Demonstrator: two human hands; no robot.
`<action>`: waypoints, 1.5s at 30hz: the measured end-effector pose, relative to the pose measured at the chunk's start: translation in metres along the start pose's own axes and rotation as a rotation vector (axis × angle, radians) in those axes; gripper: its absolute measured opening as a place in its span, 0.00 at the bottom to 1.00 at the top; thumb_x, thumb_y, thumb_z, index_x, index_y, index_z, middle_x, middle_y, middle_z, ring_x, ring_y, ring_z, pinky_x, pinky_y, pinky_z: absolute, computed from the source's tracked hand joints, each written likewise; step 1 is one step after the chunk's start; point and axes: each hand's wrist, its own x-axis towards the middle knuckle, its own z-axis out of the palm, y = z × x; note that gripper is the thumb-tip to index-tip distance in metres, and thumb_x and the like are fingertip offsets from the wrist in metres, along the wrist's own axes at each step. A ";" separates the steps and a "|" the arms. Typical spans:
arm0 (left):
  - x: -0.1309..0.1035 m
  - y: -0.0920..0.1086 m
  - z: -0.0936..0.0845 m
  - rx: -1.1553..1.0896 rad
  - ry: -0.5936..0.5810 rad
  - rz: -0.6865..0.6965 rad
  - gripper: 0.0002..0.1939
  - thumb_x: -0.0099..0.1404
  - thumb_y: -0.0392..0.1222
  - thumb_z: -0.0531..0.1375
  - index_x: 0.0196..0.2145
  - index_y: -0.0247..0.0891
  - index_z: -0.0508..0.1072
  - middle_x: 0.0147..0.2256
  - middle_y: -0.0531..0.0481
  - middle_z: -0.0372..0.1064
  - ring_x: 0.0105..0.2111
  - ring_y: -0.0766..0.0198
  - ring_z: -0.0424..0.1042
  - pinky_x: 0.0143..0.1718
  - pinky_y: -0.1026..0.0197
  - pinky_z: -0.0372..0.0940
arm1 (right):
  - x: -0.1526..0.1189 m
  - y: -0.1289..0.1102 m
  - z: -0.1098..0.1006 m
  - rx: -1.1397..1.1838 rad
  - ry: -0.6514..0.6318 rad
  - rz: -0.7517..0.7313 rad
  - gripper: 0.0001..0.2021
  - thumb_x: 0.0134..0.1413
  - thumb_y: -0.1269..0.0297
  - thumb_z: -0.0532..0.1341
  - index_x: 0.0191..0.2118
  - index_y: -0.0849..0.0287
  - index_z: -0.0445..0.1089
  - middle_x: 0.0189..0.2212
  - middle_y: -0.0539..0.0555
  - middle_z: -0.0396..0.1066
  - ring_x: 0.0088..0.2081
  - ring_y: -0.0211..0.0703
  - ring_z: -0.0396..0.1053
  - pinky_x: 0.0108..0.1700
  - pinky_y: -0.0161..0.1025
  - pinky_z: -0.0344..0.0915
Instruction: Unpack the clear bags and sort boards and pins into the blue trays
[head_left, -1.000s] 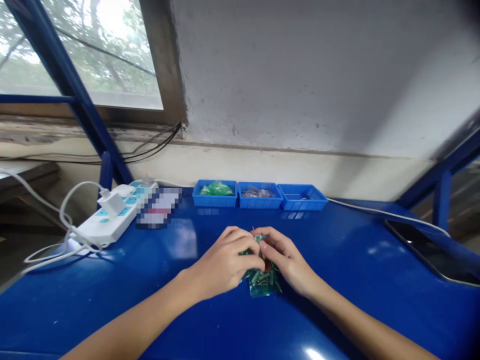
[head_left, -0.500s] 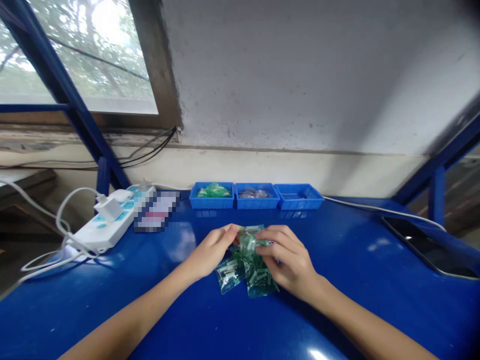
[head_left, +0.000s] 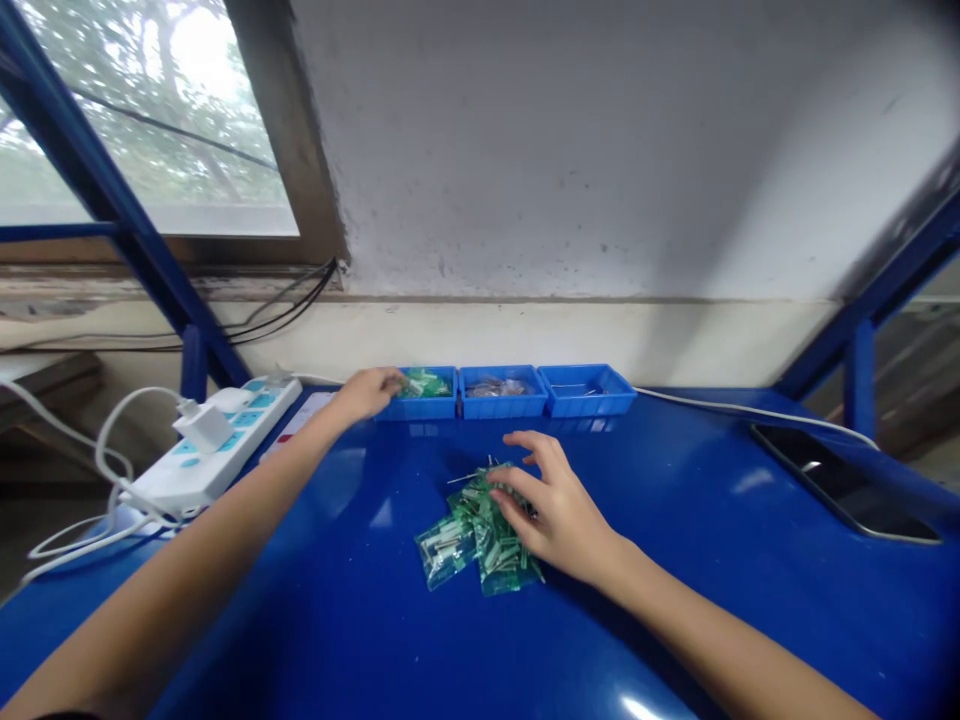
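My left hand (head_left: 369,392) reaches over the near left edge of the left blue bin (head_left: 420,408), its fingertips beside the green plastic bags (head_left: 427,382) inside. Its fingers look slightly apart, with nothing clearly between them. A pile of small clear-green bags (head_left: 491,525) with pale plugs and metal screws lies on the blue table (head_left: 360,620). Above the pile's right side hovers my right hand (head_left: 551,500), fingers curved and spread, no item seen in its grasp. One bag (head_left: 446,550) lies at the pile's left, and a thin screw (head_left: 461,479) sticks out at the back.
Beside the left bin are a middle bin (head_left: 504,405) with brownish bagged parts and a right bin (head_left: 589,402) with a few thin metal pieces. A white power strip (head_left: 217,450) with cables stands left. A dark phone (head_left: 840,480) lies right, near a white cable (head_left: 757,408).
My left hand has left the pile and moved forward and left to the left bin. My right hand has opened and stayed above the bags. The view has shifted slightly.
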 end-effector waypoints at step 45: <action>-0.135 0.097 0.041 -0.296 0.175 0.582 0.08 0.64 0.35 0.56 0.39 0.40 0.73 0.39 0.47 0.71 0.40 0.59 0.66 0.42 0.55 0.61 | 0.003 -0.013 0.002 0.439 0.023 0.470 0.12 0.60 0.61 0.53 0.32 0.58 0.70 0.30 0.53 0.61 0.33 0.39 0.62 0.36 0.38 0.64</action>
